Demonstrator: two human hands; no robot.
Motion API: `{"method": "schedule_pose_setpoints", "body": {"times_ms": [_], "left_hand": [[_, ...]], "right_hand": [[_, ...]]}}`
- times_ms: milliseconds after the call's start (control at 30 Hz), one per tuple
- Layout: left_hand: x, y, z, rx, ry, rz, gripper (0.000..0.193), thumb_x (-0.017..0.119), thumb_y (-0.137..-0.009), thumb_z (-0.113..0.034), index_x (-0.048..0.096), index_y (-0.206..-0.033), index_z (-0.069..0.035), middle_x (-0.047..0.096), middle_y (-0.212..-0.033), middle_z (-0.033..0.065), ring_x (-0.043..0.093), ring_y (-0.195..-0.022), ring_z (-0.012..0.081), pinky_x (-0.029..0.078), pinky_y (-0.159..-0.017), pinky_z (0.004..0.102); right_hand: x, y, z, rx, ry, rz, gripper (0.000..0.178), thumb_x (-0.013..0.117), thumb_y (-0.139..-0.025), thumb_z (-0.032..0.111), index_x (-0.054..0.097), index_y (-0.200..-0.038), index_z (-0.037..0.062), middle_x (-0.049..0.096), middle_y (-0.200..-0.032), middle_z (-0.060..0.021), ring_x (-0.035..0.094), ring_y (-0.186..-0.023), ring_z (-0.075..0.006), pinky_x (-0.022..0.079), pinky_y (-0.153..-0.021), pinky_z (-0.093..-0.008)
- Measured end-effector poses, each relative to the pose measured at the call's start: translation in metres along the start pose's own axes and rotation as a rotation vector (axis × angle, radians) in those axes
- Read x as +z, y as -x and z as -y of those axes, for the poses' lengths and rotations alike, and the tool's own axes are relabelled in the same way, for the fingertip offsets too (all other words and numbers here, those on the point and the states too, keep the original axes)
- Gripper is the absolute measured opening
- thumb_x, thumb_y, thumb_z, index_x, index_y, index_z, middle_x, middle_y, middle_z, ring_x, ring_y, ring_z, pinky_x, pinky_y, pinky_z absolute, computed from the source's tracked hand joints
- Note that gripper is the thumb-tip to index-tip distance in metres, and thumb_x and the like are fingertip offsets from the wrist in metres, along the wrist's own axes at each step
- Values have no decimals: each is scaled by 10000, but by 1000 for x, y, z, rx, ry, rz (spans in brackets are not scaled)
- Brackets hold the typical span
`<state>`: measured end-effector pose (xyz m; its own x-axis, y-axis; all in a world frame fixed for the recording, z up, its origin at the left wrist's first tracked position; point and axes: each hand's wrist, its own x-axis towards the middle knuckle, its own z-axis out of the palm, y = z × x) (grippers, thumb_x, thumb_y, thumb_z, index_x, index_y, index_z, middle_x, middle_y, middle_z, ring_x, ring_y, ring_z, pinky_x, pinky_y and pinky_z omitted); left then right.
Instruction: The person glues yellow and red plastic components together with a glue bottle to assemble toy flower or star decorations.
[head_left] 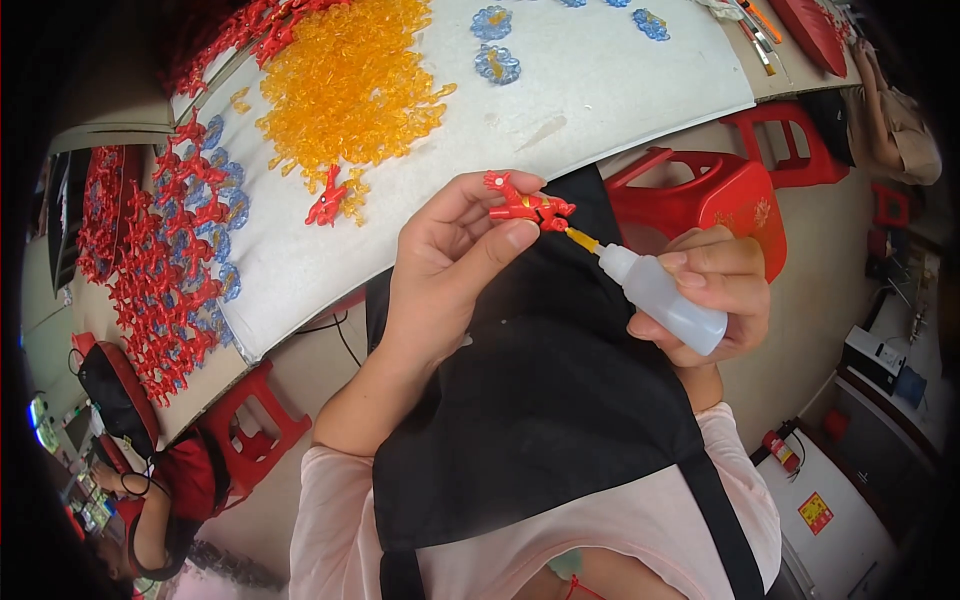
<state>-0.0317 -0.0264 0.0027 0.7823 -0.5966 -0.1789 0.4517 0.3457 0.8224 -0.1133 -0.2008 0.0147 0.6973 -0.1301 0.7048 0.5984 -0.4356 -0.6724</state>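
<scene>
Between the thumb and fingers of my left hand (pixel 450 255) is a small red plastic figurine (pixel 530 208) with yellow markings, lying on its side above my black apron. My right hand (pixel 715 290) is wrapped round a translucent white squeeze bottle (pixel 665 298). Its narrow amber-coloured nozzle (pixel 582 240) points up and left, with the tip at or very close to the figurine's right end; whether they touch I cannot tell. On the white table, a similar red figurine (pixel 327 198) rests beside a big heap of orange translucent pieces (pixel 350 85).
Many red figurines (pixel 165 290) stand among blue clear pieces along the table's left side. More blue flower-shaped pieces (pixel 497 65) lie at the far side, near brushes (pixel 757 40). Red plastic stools (pixel 700 200) stand to the right. Another person (pixel 150 510) sits at lower left.
</scene>
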Motion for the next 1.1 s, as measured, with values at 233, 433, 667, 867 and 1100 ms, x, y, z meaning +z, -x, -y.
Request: {"method": "schedule_pose_setpoints", "body": {"times_ms": [233, 433, 667, 867, 1100], "left_hand": [[-1, -1, 1, -24, 4, 4, 254, 545, -804, 24, 502, -1054, 17, 546, -1044, 81, 542, -951, 131, 420, -842, 245], [0, -2, 1, -93, 40, -18, 246, 546, -821, -40, 498, -1055, 16, 562, -1009, 98, 566, -903, 149, 437, -825, 259], [1, -2, 2, -93, 50, -5, 242, 543, -826, -56, 497, -1054, 15, 582, -951, 97, 575, -870, 155, 446, -798, 263], [-2, -3, 3, -172, 124, 9, 243, 534, -837, -76, 490, -1061, 6, 584, -941, 95, 579, -834, 153, 449, -766, 255], [-15, -7, -2, -88, 213, -34, 245, 515, -850, -98, 486, -1075, -6, 587, -971, 118, 581, -822, 164, 449, -761, 267]], "right_hand": [[-1, 1, 0, 2, 5, 0, 457, 828, -525, 115, 554, -882, 35, 538, -820, -89, 568, -651, -172, 444, -527, -237], [-2, 2, -2, -3, -8, -52, 454, 824, -534, 107, 556, -893, 37, 532, -822, -92, 559, -654, -169, 439, -527, -229], [-1, 3, -3, 2, 41, -36, 462, 824, -530, 104, 557, -901, 36, 531, -817, -90, 556, -643, -164, 437, -519, -236], [-1, 3, -7, -34, 62, -17, 456, 822, -527, 100, 560, -895, 35, 531, -817, -89, 564, -648, -169, 435, -517, -235], [-10, -2, -16, 60, 16, -53, 455, 789, -584, 86, 492, -926, 40, 537, -881, -124, 570, -801, -206, 478, -665, -275]]}}
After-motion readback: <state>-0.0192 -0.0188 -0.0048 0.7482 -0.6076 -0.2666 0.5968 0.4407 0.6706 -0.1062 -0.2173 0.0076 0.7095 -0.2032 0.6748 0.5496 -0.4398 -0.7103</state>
